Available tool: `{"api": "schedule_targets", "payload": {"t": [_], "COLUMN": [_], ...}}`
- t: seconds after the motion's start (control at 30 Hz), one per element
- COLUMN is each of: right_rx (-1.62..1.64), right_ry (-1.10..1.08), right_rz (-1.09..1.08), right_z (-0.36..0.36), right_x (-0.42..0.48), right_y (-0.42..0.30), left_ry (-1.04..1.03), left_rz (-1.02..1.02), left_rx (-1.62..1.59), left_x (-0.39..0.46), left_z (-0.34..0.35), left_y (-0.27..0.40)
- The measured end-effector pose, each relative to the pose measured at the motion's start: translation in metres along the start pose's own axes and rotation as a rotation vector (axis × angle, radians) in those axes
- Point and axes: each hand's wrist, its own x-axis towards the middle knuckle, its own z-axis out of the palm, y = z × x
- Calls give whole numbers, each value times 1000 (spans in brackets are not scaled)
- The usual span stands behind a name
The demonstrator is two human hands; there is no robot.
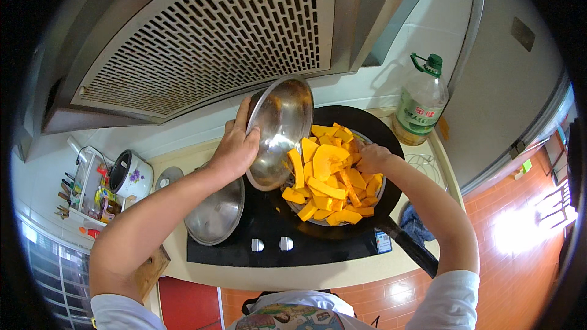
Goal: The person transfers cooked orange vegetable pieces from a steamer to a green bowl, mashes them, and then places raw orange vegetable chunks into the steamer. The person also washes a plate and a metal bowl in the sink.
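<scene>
My left hand (238, 146) grips the rim of a stainless steel bowl (279, 114), which is tipped on its side with its mouth towards the wok. Cut pieces of orange pumpkin (328, 162) lie heaped in the black wok (392, 142), some over a light rim below them. A slice rests against the bowl's lower lip. At the heap's right side is my right hand (373, 158), touching the pieces. Its fingertips are hidden among them, so whether they grip one is unclear. The wok's handle (412, 245) points towards me, below my right forearm.
Left of the wok, a metal lid (218, 215) rests partly on the black gas hob (257, 256). A large oil bottle (419, 101) stands at the back right, near a dark cloth (415, 224). The range hood (220, 36) overhangs the hob. A rice cooker (133, 174) sits far left.
</scene>
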Motion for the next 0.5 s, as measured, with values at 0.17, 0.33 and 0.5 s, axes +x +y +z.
{"api": "schedule_targets", "payload": {"t": [0.17, 0.33, 0.5], "right_rx": [-98, -130, -268], "right_ry": [57, 104, 297], "right_rz": [-40, -39, -72], "right_z": [-7, -17, -25], "right_x": [-6, -17, -44], "right_y": [3, 1, -16], "left_ry": [151, 141, 258], "left_rz": [231, 233, -150], "left_rx": [55, -173, -582], "left_x": [-21, -31, -52], "left_z": [-3, -3, 8], "left_y": [-1, -37, -71]}}
